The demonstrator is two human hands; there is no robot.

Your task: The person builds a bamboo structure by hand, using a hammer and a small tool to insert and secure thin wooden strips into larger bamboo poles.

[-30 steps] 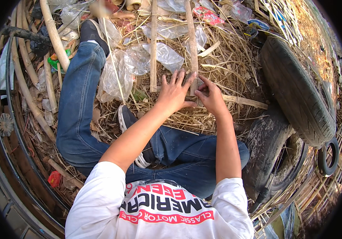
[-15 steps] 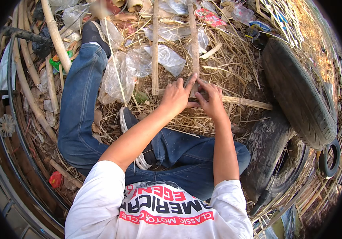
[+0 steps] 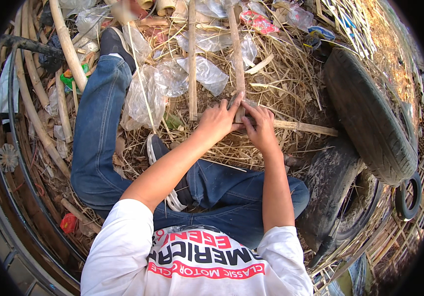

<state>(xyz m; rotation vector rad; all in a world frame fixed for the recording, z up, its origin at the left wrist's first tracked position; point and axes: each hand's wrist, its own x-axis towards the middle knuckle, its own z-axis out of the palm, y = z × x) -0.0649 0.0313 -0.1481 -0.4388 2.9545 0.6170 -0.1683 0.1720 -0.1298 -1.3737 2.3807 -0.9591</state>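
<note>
Two long bamboo strips run away from me side by side, the left strip (image 3: pixel 192 64) and the right strip (image 3: pixel 236 54). A bamboo crosspiece (image 3: pixel 305 128) lies across their near ends. My left hand (image 3: pixel 217 120) is closed on the near end of the right strip, its index finger stretched along it. My right hand (image 3: pixel 260 124) grips the same joint from the right, thumb and index finger bent inward. Both fingertips nearly meet on top of the strip. Something dark shows between the hands at the joint; the fingers hide most of it.
At the right lean an upright tyre (image 3: pixel 370 113) and a muddy tyre (image 3: pixel 328 182). Bamboo poles (image 3: pixel 68 44) and a dark metal frame (image 3: pixel 17 128) line the left. Clear plastic bags (image 3: pixel 145 101) and straw cover the ground. My legs (image 3: pixel 100 128) spread around the work.
My fingers have shifted slightly at the joint, the right hand moving a little left and closing over it. The right strip's far part has tilted a little to the left.
</note>
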